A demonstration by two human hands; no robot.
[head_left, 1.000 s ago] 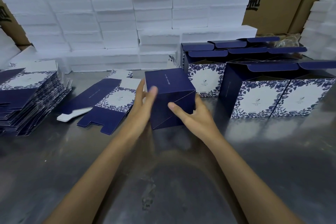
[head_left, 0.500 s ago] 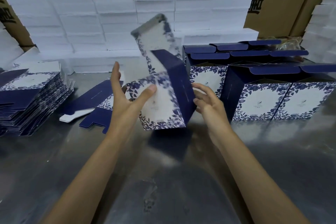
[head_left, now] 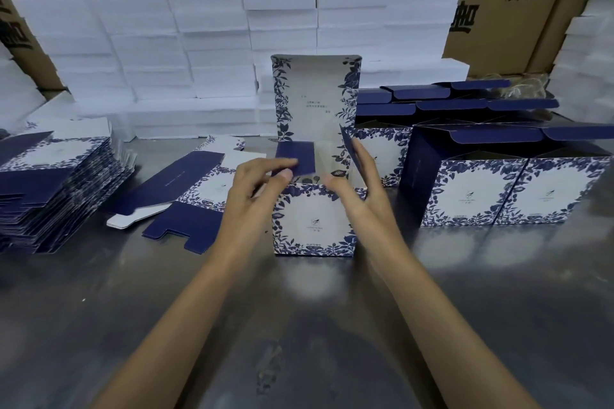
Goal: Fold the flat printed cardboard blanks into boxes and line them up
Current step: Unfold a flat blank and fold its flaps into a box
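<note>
Standing upright on the steel table [head_left: 299,325], the blue-floral white cardboard box [head_left: 314,221] needs both navy side flaps folded squarely inward: left hand [head_left: 255,196] pinches one flap, right hand [head_left: 360,189] presses the other with spread fingers.

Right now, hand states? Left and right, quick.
Left hand: pinching the box's left navy flap.
Right hand: open, fingers straight, touching the right flap.
</note>
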